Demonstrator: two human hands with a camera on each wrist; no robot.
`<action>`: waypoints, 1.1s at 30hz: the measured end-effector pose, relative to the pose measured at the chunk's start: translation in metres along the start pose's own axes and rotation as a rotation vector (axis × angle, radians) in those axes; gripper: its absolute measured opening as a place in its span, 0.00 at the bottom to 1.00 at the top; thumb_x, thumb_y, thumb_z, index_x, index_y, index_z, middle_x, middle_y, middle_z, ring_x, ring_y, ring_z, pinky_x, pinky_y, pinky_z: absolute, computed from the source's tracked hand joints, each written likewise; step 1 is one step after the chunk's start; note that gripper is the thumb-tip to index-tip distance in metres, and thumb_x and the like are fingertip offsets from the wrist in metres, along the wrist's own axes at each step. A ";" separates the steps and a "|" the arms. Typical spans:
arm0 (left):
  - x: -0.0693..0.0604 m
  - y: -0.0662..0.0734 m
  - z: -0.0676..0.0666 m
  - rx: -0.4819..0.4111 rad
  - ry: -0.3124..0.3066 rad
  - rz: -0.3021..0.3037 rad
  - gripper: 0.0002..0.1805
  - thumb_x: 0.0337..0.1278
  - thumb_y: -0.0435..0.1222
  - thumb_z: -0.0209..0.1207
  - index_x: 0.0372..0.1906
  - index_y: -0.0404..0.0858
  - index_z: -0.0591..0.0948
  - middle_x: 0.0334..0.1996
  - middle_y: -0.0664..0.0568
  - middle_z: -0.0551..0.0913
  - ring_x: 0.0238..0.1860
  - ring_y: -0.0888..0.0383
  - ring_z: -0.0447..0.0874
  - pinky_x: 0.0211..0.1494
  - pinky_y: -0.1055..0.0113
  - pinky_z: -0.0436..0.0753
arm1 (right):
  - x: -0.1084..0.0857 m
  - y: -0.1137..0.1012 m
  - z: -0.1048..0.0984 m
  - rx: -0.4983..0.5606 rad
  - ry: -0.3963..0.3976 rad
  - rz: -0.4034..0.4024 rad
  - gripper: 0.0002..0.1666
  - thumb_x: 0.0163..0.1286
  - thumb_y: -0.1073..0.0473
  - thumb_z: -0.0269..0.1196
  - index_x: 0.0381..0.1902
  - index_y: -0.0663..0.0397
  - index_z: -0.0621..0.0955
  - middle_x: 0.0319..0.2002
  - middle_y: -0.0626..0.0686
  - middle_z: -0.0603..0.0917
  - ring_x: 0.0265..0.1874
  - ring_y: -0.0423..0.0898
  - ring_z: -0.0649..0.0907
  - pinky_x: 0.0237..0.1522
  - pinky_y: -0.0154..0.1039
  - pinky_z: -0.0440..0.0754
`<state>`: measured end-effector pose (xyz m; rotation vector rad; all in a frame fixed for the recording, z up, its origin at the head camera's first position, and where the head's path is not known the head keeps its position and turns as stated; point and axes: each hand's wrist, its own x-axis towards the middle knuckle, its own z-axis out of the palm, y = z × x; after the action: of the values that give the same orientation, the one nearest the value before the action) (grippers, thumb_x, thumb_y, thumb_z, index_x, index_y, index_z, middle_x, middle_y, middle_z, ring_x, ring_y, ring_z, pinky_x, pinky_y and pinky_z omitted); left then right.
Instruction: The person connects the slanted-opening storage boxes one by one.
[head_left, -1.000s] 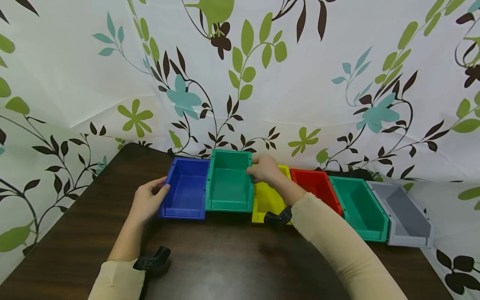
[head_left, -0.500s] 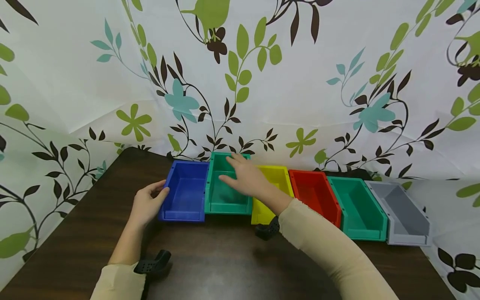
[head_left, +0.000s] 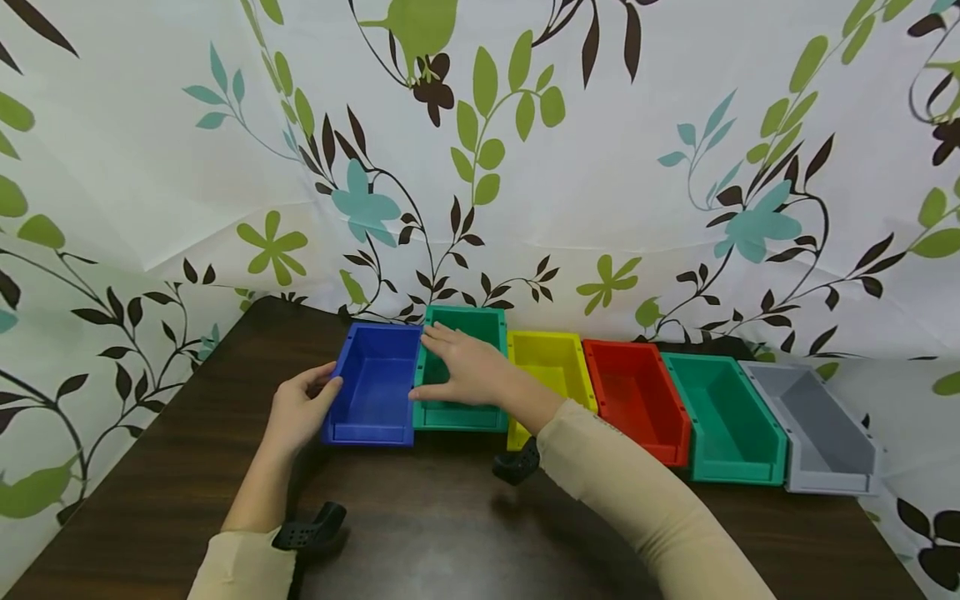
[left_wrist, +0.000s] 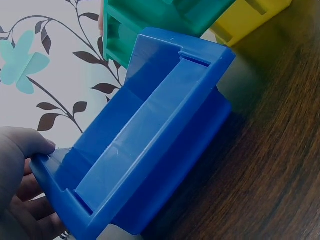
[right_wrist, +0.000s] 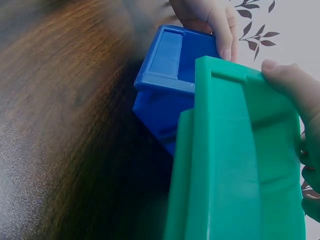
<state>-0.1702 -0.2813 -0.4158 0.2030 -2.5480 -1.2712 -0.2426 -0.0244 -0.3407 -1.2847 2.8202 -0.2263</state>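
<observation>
My left hand (head_left: 302,408) grips the left wall of a blue plastic storage bin (head_left: 375,383), thumb over the rim and fingers outside, as the left wrist view (left_wrist: 25,175) shows. Right of it is a green bin (head_left: 457,417), set a little farther back than its neighbours. Across this bin reaches my right hand (head_left: 468,367), fingers extended and thumb spread toward the wall beside the blue bin. In the right wrist view the thumb (right_wrist: 287,80) touches the green rim; the other fingers are partly cut off.
Rightward in the row follow a yellow bin (head_left: 551,367), a red bin (head_left: 637,400), a second green bin (head_left: 727,425) and a grey bin (head_left: 813,429). They stand on a dark wooden table (head_left: 420,533) against a leaf-patterned cloth (head_left: 637,175).
My right hand has let go of the first green bin's right wall and moved left across it to the side near the blue bin. The left hand keeps its grip.
</observation>
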 end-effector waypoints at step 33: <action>0.002 -0.001 -0.001 0.030 -0.009 0.012 0.23 0.66 0.41 0.52 0.59 0.31 0.75 0.46 0.36 0.82 0.43 0.50 0.79 0.36 0.82 0.73 | 0.002 0.006 0.026 0.040 -0.047 0.019 0.57 0.57 0.22 0.51 0.73 0.50 0.57 0.75 0.49 0.52 0.74 0.47 0.54 0.71 0.45 0.59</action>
<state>-0.1718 -0.2833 -0.4160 0.1889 -2.5733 -1.2333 -0.2462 -0.0252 -0.3670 -1.2379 2.7731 -0.2475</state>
